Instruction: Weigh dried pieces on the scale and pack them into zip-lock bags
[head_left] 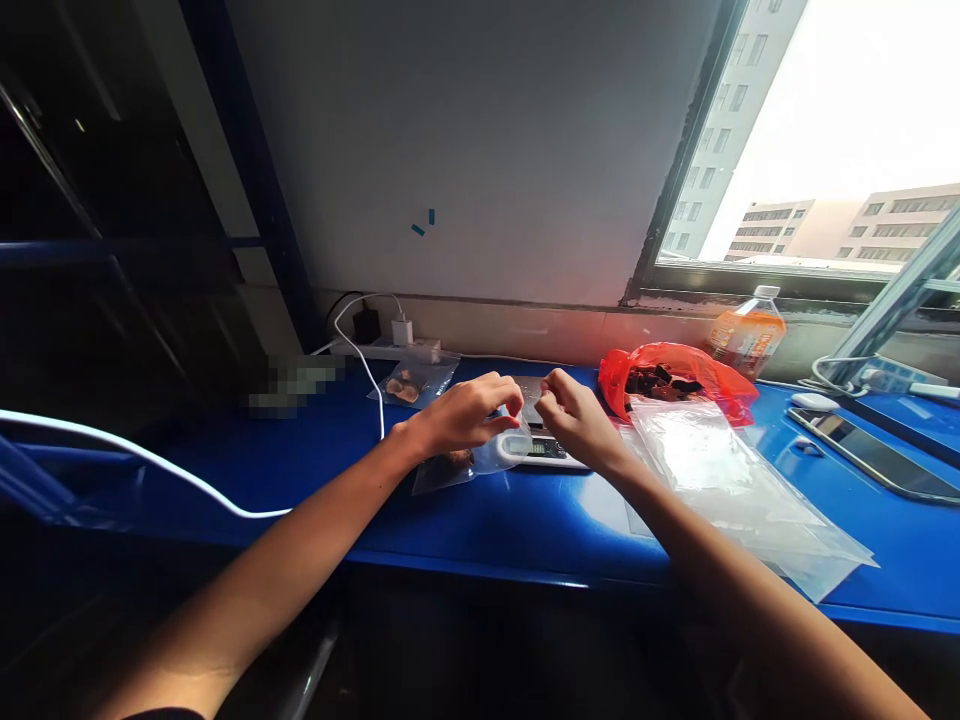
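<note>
My left hand (pixel 474 412) is over the desk with curled fingers, at the upper edge of a clear plastic bag (pixel 486 458) that it appears to hold. Brown dried pieces (pixel 459 459) show inside that bag, below the hand. My right hand (pixel 576 418) is closed just to the right, thumb and fingers pressed together; what they hold, if anything, is hidden. Beneath both hands sits a white digital scale (pixel 559 459), its display partly covered by the bag. A second clear bag with brown pieces (pixel 403 387) lies behind my left hand.
Right of the scale, a red plastic bag (pixel 739 395) contains dark brown pieces. Clear flat bags (pixel 750 500) are stacked before it on the blue desk (pixel 525 530). An orange drink bottle (pixel 750 330), a phone (pixel 885 452) and a white cable (pixel 358 345) are nearby.
</note>
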